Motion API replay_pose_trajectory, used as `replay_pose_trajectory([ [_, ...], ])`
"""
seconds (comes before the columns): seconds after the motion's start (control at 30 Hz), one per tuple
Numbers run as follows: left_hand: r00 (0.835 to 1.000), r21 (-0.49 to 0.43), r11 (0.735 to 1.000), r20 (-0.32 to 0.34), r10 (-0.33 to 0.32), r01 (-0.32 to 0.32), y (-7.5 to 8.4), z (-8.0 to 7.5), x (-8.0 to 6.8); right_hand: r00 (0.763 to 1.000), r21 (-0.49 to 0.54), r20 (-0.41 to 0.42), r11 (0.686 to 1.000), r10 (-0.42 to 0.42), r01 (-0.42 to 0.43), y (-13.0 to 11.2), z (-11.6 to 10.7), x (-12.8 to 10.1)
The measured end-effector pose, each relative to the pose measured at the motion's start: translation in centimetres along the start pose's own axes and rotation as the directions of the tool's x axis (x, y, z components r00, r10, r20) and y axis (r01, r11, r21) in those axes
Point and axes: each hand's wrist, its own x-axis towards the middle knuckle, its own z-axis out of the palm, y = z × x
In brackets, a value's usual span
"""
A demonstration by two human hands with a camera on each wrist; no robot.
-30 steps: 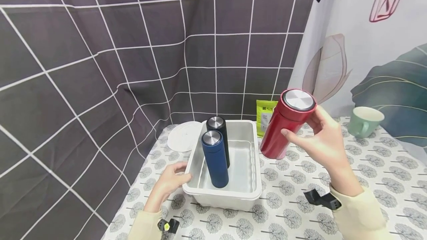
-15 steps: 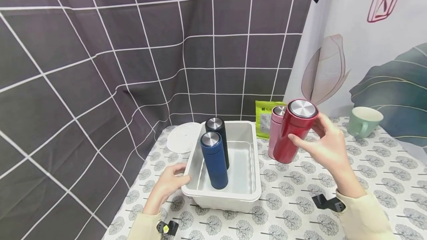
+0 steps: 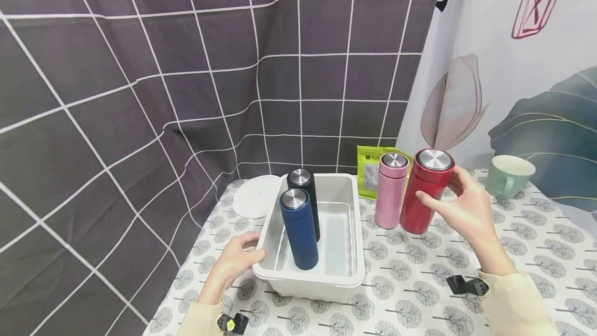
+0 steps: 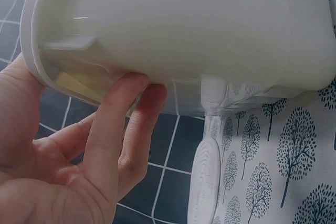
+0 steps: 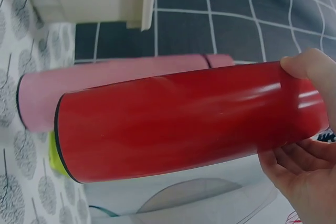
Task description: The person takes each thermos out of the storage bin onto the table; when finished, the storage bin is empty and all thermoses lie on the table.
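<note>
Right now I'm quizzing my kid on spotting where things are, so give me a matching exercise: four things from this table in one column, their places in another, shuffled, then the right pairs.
Things:
1. red flask
2. blue flask
3. pink flask
4. green mug

Places:
A. stands upright inside the white bin, in front of the black flask
B. gripped by the right hand
C. on the tablecloth at the far right, near the leaf-print curtain
D. stands on the tablecloth between the bin and the red flask

Pairs: 1-B, 2-A, 3-D, 4-C
</note>
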Motion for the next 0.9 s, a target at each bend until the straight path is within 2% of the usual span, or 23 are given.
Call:
replay_pose_trajectory([
  [0.33, 1.0, -0.001, 1.0, 0.005, 0.003, -0.003, -0.1, 0.1, -0.1, 0.997, -0.113, 0.01, 0.991, 0.076, -0.075, 2.9, -0.1, 0.7],
  [0.63, 1.0, -0.012, 1.0, 0.018, 0.014, -0.014, -0.2, 0.2, -0.2, 0.99, -0.086, 0.049, 0.988, 0.132, -0.128, 6.2, 0.6, 2.0],
  [0.77, 1.0, -0.012, 1.0, 0.022, 0.022, -0.022, -0.3, 0.2, -0.2, 0.987, -0.094, 0.064, 0.985, 0.149, -0.143, 7.1, 1.1, 2.2],
  [0.9, 0.999, -0.009, 1.0, 0.021, 0.027, -0.027, -0.5, 0.1, -0.2, 0.981, -0.126, 0.043, 0.975, 0.191, -0.184, 7.3, 1.5, 2.2],
])
